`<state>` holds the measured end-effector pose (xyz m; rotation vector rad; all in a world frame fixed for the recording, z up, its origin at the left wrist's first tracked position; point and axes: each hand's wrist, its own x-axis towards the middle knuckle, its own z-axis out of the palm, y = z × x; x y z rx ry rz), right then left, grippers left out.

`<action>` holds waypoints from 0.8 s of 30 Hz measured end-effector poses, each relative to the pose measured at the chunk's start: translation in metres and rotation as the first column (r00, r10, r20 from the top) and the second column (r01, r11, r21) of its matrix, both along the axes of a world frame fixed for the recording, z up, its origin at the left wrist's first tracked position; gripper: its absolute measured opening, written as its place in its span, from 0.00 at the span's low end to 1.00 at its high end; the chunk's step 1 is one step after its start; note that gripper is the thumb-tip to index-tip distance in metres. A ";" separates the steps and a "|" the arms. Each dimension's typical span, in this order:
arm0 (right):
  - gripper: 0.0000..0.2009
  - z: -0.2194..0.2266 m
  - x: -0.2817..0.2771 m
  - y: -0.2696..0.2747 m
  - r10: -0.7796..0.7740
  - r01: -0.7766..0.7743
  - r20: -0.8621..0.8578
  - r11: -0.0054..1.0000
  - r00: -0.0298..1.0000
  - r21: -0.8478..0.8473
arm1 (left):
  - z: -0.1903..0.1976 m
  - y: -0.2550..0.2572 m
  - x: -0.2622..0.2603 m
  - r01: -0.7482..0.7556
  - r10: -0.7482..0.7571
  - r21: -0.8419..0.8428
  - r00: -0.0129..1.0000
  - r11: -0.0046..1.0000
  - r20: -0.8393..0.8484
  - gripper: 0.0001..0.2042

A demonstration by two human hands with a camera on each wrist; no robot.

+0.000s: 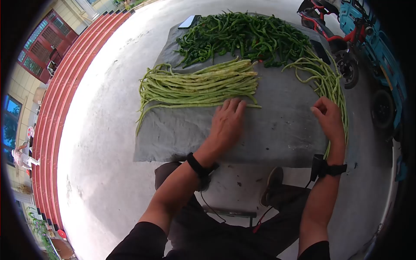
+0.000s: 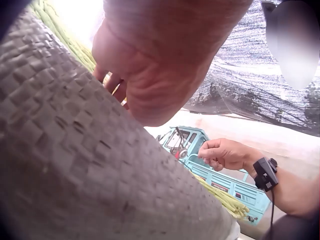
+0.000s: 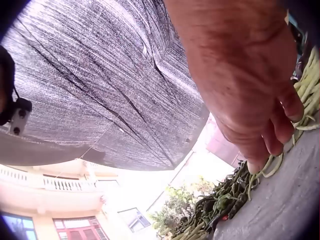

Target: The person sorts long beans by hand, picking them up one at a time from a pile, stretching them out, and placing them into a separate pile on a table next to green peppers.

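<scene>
Left hand (image 1: 226, 123) flat, fingertips at the bundled long beans (image 1: 199, 84); right hand (image 1: 328, 118) curled round loose beans (image 1: 331, 82).

Bright daylight, fisheye-warped edges, sky glare, blurred close-ups
</scene>
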<state>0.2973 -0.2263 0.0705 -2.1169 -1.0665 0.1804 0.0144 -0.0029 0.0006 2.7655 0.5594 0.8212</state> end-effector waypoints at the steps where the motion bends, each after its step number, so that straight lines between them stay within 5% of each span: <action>1: 0.10 0.002 -0.003 0.003 0.002 -0.002 0.004 1.000 1.000 -0.005 | 0.001 0.002 -0.001 -0.006 0.006 0.004 1.000 1.000 -0.020 0.22; 16: 0.10 0.013 -0.040 0.034 0.115 -0.115 -0.009 0.993 0.993 0.020 | 0.005 0.005 0.004 -0.002 0.015 0.136 0.995 0.991 -0.100 0.09; 24: 0.10 0.020 -0.070 0.050 0.297 -0.299 -0.116 0.954 0.948 -0.002 | 0.009 -0.009 0.005 0.114 -0.117 0.074 0.992 0.991 0.036 0.08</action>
